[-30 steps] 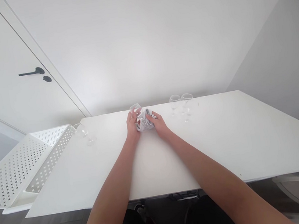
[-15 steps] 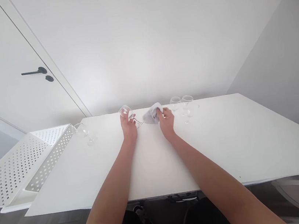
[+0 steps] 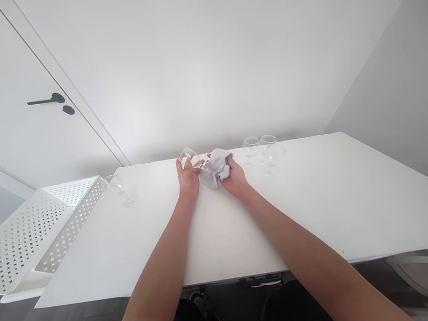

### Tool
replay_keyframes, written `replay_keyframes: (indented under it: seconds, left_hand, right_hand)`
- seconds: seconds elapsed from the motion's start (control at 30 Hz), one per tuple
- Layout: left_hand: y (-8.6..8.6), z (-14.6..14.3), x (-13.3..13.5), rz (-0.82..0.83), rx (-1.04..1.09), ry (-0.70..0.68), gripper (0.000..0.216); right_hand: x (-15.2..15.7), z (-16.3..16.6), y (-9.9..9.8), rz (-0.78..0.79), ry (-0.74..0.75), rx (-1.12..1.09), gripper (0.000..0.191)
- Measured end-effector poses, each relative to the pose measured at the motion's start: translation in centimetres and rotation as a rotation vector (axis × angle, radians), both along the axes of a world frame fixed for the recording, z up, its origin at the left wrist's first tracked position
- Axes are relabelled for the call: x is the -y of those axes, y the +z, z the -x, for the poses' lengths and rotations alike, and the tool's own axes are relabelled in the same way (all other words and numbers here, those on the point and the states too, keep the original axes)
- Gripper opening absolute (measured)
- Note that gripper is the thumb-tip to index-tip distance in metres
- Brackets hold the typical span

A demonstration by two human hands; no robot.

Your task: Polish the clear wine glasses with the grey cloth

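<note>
My left hand (image 3: pixel 187 179) grips a clear wine glass (image 3: pixel 188 157) by its bowl, tilted over the white table (image 3: pixel 246 219) near the far edge. My right hand (image 3: pixel 232 175) is closed on a crumpled pale grey cloth (image 3: pixel 215 166), which presses against the glass's stem and foot. Both hands are close together, a little above the tabletop.
Two more wine glasses (image 3: pixel 260 149) stand to the right of my hands, and one glass (image 3: pixel 118 187) stands at the table's left edge. A white perforated rack (image 3: pixel 30 239) sits left of the table. A white door with a black handle (image 3: pixel 48 100) is behind.
Half a second ago my hands were apart, the cloth lifted off the glass. Now my right hand has brought the cloth back against the glass, and the left hand has shifted slightly right.
</note>
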State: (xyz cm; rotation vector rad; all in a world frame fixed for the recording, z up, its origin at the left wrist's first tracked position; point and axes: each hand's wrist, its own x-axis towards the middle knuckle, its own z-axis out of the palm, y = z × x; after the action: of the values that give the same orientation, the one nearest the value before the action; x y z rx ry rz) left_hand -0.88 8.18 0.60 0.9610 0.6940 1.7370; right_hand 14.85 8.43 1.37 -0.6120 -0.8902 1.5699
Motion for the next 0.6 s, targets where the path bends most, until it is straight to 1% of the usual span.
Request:
replay_keyframes:
  seconds: [0.1,0.23,0.3,0.37,0.43,0.5,0.53,0.6]
  left_hand:
    - [0.0,-0.2,0.0,0.022,-0.031,-0.009,0.062]
    - [0.2,-0.5,0.2,0.038,-0.047,-0.073,0.068]
    - [0.4,-0.6,0.4,0.05,-0.075,-0.097,0.069]
    - [0.5,-0.7,0.5,0.058,-0.105,-0.099,0.065]
    - [0.4,-0.8,0.5,0.064,-0.13,-0.112,0.061]
    - [0.3,-0.9,0.4,0.054,-0.149,-0.126,0.061]
    - [0.1,-0.9,0.3,0.041,-0.153,-0.115,0.062]
    - [-0.1,-0.9,0.1,0.014,-0.138,-0.045,0.064]
  right_hand:
    - [0.0,0.2,-0.2,0.012,-0.037,0.007,0.048]
    - [-0.5,0.0,-0.8,0.018,-0.099,0.05,0.04]
    - [-0.8,-0.2,-1.0,0.003,-0.187,0.092,0.036]
    - [-0.9,-0.4,-1.0,-0.071,-0.31,0.154,0.032]
    - [-0.8,-0.6,-0.9,-0.162,-0.391,0.204,0.026]
    - [-0.6,-0.7,-0.7,-0.213,-0.381,0.217,0.021]
    - [-0.5,-0.7,-0.6,-0.221,-0.343,0.212,0.021]
    - [-0.2,-0.7,-0.5,-0.223,-0.232,0.197,0.025]
